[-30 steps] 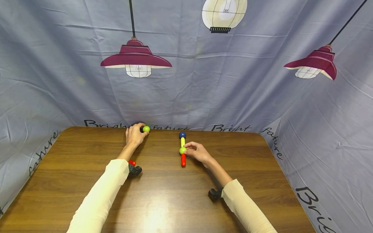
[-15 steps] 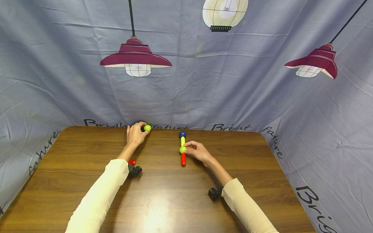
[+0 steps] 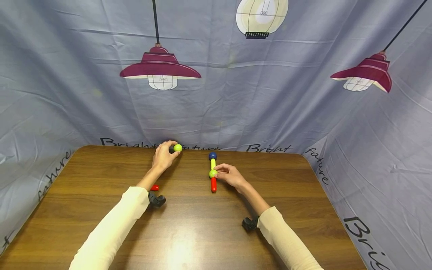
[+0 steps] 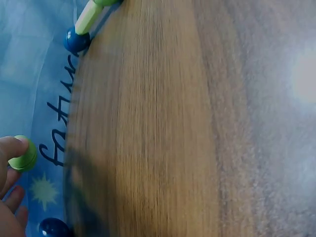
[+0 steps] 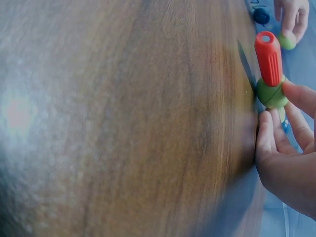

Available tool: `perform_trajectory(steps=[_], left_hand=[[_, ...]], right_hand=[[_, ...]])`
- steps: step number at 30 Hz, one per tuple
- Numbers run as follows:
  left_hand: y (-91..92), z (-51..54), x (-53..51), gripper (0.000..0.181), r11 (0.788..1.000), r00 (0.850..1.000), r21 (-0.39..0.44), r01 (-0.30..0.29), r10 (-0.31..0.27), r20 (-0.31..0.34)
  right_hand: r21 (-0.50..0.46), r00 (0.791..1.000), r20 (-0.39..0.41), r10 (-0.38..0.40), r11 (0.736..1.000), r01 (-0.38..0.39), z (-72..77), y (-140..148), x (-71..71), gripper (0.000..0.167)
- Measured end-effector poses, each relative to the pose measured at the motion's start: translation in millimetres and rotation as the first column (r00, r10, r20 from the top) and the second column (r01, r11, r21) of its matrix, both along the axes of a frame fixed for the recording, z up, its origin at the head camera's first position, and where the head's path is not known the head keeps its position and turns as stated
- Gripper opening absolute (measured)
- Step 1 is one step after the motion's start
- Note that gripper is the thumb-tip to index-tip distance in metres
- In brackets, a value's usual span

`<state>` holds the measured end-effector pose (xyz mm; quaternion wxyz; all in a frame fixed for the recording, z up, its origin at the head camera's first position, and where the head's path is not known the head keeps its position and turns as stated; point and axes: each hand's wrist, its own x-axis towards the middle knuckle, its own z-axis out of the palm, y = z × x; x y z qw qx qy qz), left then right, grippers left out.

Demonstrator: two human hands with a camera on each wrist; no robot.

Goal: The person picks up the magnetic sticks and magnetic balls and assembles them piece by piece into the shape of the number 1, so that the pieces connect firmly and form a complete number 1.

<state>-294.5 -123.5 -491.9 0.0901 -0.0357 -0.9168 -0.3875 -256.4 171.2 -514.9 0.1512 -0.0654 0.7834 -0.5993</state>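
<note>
Wooden tabletop [image 3: 206, 217], fingers [image 5: 265, 132] ball-wide around green balls [image 3: 177, 148]

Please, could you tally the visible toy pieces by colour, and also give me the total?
Green: 2 (left green ball, right green ball)
Blue: 2 (left blue ball, right blue ball)
Red: 2 (left red piece, partly hidden; right red rod)
Yellow: 1 (yellow rod)
Total: 7 visible

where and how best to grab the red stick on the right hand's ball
The red stick is probably best pinched across its grooved middle, from the near side: its free end points that way, while its far end meets the green ball in the right hand.
</note>
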Motion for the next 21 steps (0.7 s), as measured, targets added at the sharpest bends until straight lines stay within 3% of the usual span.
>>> perform_trajectory(steps=[6, 14, 21], left_hand=[[3.9, 3.1, 5.3, 0.043, 0.999, 0.999, 0.028, 0.03, -0.029, -0.026], [9.8, 3.8, 18.8, 0.041, 0.99, 0.99, 0.094, 0.107, -0.097, -0.107], [16.6, 3.4, 32.8, 0.04, 0.982, 0.987, 0.131, 0.137, -0.124, -0.103]], right_hand=[[0.022, 1.0, 0.009, 0.005, 1.0, -0.005, 5.7, -0.7, 2.1, 0.03], [0.002, 1.0, -0.003, -0.002, 1.0, 0.002, -0.8, -0.6, -0.9, 0.029], [0.009, 1.0, -0.003, -0.006, 1.0, 0.006, -0.9, 0.0, -0.1, 0.028]])
